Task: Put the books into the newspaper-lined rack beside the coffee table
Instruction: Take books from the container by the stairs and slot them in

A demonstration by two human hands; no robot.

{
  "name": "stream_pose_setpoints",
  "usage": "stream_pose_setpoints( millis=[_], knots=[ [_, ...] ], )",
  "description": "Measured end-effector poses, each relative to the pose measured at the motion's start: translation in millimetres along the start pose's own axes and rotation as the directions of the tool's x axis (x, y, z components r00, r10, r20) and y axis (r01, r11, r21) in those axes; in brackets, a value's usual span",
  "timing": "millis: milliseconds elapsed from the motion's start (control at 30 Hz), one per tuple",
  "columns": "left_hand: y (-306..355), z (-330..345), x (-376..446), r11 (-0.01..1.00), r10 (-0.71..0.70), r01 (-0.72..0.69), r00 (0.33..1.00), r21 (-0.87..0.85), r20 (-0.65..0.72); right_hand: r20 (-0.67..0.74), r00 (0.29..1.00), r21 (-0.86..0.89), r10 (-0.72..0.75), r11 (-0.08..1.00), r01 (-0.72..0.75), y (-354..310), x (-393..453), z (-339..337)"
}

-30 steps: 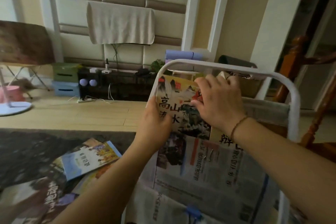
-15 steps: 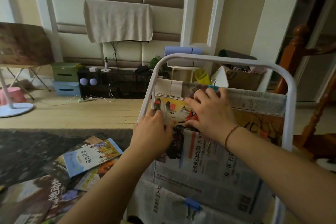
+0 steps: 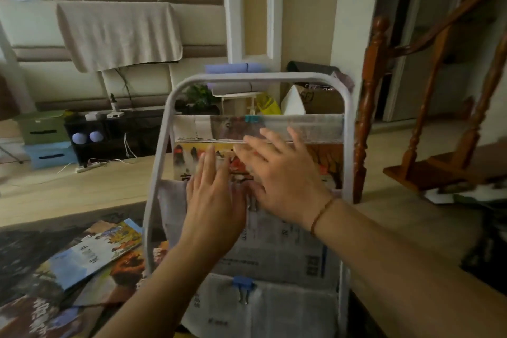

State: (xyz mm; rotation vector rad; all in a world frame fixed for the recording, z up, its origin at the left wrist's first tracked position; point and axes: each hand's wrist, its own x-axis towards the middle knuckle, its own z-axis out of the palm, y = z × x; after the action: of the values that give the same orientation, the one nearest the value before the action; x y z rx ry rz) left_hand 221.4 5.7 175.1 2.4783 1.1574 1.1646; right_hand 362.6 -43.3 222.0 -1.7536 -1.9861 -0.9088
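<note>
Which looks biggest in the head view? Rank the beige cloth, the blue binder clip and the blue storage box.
1. beige cloth
2. blue storage box
3. blue binder clip, smallest even though nearest the camera.

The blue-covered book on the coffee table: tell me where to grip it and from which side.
Pinch the blue-covered book at its upper right corner, coming from the rack side. That corner rides up on the pile of other books and looks free, while the lower left end lies flat. The left hand is nearest.

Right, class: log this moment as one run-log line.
step: book seated in rack pocket | left hand: open, on book | right hand: open, on book | rack: newspaper-lined | remaining: books on table
</note>
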Motion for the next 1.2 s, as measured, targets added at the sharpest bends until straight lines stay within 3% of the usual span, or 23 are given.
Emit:
stream_pose_setpoints(
  millis=[100, 167, 267, 333, 400, 467, 567, 667, 767, 867, 933, 1100, 1200],
  knots=[
    [49, 22, -16, 0.959, 0.278, -0.278, 0.961, -0.064, 0.001, -0.098, 0.992, 0.077, 0.080, 0.994, -0.072, 30, -77, -18],
    [87, 45, -27, 0.924, 0.367, -0.360, 0.929, -0.133, 0.036, -0.144, 0.970, 0.111, 0.194, 0.978, -0.179, 55, -140, -31],
    [154, 95, -56, 0.868, 0.481, -0.450, 0.868, -0.210, 0.127, -0.147, 0.859, 0.210, 0.490, 0.864, -0.457, 87, -254, -39],
    [199, 134, -83, 0.810, 0.586, -0.565, 0.796, -0.158, 0.152, -0.094, 0.692, 0.232, 0.716, 0.692, -0.684, 104, -337, -35],
    [242, 169, -109, 0.743, 0.667, -0.661, 0.724, -0.101, 0.177, -0.005, 0.450, 0.211, 0.893, 0.441, -0.872, 116, -419, -23],
    [279, 202, -131, 0.718, 0.693, -0.677, 0.674, -0.162, 0.255, 0.113, 0.226, 0.122, 0.968, 0.212, -0.970, 126, -493, -6],
    [316, 271, -163, 0.706, 0.671, -0.679, 0.549, -0.203, 0.497, 0.232, -0.068, -0.011, 0.970, -0.067, -0.998, 140, -587, 27],
    [339, 342, -196, 0.741, 0.540, -0.641, 0.393, -0.199, 0.744, 0.309, -0.349, 0.054, 0.885, -0.383, -0.922, 149, -675, 72],
    [359, 402, -226, 0.759, 0.413, -0.624, 0.240, -0.186, 0.878, 0.437, -0.550, -0.009, 0.712, -0.608, -0.794, 154, -763, 116],
    [363, 446, -259, 0.812, 0.321, -0.549, 0.139, -0.196, 0.937, 0.452, -0.652, -0.219, 0.609, -0.632, -0.743, 156, -834, 145],
    [354, 466, -282, 0.817, 0.267, -0.547, 0.079, -0.182, 0.961, 0.446, -0.674, -0.404, 0.589, -0.539, -0.739, 154, -868, 152],
    [330, 499, -323, 0.812, 0.100, -0.569, -0.076, -0.126, 0.992, 0.473, -0.640, -0.657, 0.606, -0.242, -0.715, 141, -903, 160],
    [324, 509, -340, 0.811, 0.035, -0.575, -0.129, -0.104, 0.991, 0.454, -0.589, -0.641, 0.668, -0.214, -0.737, 115, -878, 171]
  ],
)
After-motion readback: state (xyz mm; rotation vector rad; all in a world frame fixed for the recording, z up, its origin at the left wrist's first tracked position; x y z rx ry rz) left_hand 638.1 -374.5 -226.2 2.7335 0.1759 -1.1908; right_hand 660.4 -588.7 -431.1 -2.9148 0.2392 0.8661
